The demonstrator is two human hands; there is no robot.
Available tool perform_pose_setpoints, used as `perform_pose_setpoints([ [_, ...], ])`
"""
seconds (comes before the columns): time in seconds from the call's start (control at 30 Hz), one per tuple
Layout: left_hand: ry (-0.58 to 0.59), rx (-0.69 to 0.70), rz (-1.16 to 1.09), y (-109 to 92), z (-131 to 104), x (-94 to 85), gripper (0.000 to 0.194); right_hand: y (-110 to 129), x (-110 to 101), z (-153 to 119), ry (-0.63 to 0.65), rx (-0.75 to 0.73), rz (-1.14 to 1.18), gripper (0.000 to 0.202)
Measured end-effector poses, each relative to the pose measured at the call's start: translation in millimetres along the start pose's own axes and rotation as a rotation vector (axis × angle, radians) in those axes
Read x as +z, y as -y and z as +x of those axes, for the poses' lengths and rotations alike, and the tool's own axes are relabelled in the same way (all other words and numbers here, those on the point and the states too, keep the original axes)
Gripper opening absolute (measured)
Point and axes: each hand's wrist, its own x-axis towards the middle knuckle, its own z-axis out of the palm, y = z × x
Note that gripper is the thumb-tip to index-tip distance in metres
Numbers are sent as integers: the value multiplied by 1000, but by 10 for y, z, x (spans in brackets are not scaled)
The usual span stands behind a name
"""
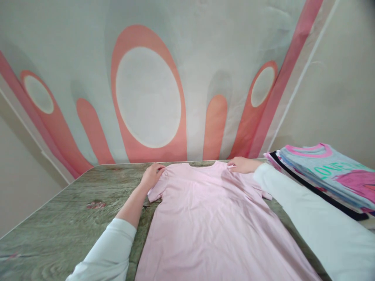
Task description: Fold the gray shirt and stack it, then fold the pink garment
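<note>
A pink short-sleeved shirt (213, 218) lies spread on the wood-patterned table (73, 218), its neckline toward the far edge and its body reaching past the bottom of the view. My left hand (152, 175) pinches the shirt at its left shoulder, fingers closed on the fabric. At the other shoulder, beside the neckline, my right hand (241, 164) holds the fabric between closed fingertips. Creases run down the middle and right side of the shirt. The right sleeve is partly covered by my white-sleeved forearm.
A stack of folded clothes (336, 171) stands at the right, close to my right forearm, with a grey shirt with pink trim on top. Behind the table's far edge is a wall with a pink and white pattern (149, 97).
</note>
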Motion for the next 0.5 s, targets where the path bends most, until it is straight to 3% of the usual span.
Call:
perform_pose_setpoints([
  [0.2,13,-11,64,-22,-44,-21,22,113,382,299,-9,6,47,29],
  [0.5,-5,-168,174,52,-90,-64,38,-154,696,420,-114,13,89,24],
])
